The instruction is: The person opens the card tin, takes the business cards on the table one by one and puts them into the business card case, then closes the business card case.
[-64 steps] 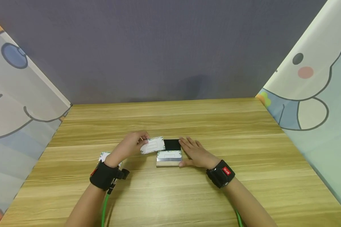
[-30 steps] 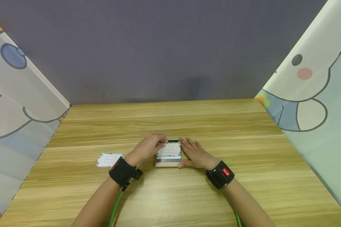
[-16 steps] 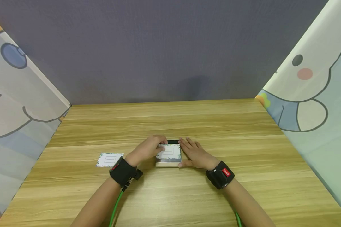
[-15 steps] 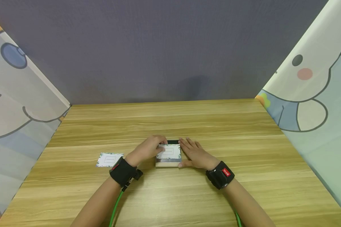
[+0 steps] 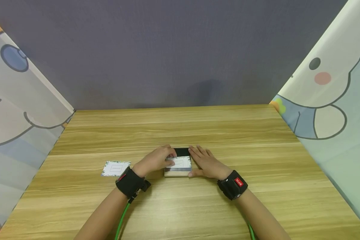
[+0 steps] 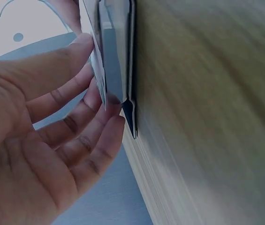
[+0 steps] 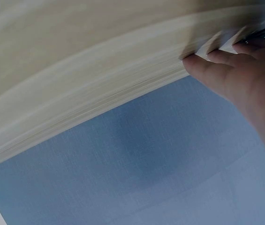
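A card holder [image 5: 178, 174] with a pale front pocket and a black inside [image 5: 182, 152] lies opened out on the table. My left hand [image 5: 156, 160] pinches a white card [image 5: 183, 162] with a leafy border by its left side, between thumb and fingers. The card's near edge is at the pocket; how far it reaches inside is hidden. In the left wrist view the card [image 6: 97, 70] stands slightly apart from the holder [image 6: 130, 70] at the visible end. My right hand [image 5: 208, 164] rests along the holder's right side with fingers extended, thumb at its near right corner.
Another white card [image 5: 115, 168] with a leafy border lies flat on the wooden table [image 5: 216, 213], left of the holder. A grey panel [image 5: 174, 53] stands behind the table. Green cables [image 5: 121, 220] run from both wristbands.
My left hand has brought the card from the left over the holder, then drawn it nearer toward the pocket, uncovering more of the black inside. The right hand has stayed in place.
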`<action>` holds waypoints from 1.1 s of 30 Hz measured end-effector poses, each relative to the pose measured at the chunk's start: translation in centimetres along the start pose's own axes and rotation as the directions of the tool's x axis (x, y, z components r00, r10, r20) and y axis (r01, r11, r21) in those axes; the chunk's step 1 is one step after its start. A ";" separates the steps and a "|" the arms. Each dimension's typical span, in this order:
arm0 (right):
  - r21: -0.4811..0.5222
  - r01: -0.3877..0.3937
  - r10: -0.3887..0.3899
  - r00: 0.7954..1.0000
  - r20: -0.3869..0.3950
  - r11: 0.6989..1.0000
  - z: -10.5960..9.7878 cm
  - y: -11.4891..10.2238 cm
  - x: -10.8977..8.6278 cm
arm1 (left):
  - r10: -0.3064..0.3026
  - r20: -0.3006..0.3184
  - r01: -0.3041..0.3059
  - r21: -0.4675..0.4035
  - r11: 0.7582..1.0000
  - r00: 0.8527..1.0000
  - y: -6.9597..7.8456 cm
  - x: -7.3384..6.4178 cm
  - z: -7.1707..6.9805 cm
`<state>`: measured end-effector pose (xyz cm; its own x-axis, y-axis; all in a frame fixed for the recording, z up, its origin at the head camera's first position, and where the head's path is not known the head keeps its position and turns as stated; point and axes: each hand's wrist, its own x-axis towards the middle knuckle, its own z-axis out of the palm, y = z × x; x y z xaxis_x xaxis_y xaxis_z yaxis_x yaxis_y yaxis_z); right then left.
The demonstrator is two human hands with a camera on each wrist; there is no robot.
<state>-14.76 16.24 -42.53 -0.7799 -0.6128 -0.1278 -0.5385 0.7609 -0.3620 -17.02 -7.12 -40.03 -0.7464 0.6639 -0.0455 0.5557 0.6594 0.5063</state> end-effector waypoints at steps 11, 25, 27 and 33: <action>0.004 0.003 -0.003 1.000 0.000 1.000 0.1 0.2 0.0 | 0.085 0.056 -0.084 -0.021 0.996 0.995 -0.3 0.0 0.1; 0.003 -0.003 0.003 1.000 0.001 1.000 0.1 0.2 0.0 | 0.080 0.051 -0.082 0.025 0.996 0.995 0.0 -0.3 0.2; 0.006 -0.004 0.004 1.000 0.002 1.000 0.1 0.1 0.0 | 0.068 0.049 -0.069 0.014 0.998 0.996 -0.1 -0.4 0.1; 0.003 -0.003 0.003 1.000 0.002 1.000 0.0 0.1 0.0 | 0.052 0.006 -0.052 0.029 0.998 0.999 -0.8 -1.1 -0.4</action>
<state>-14.83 16.32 -42.59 -0.7804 -0.6113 -0.1310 -0.5356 0.7618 -0.3644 -16.77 -8.51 -40.08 -0.7145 0.6993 -0.0242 0.6040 0.6339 0.4831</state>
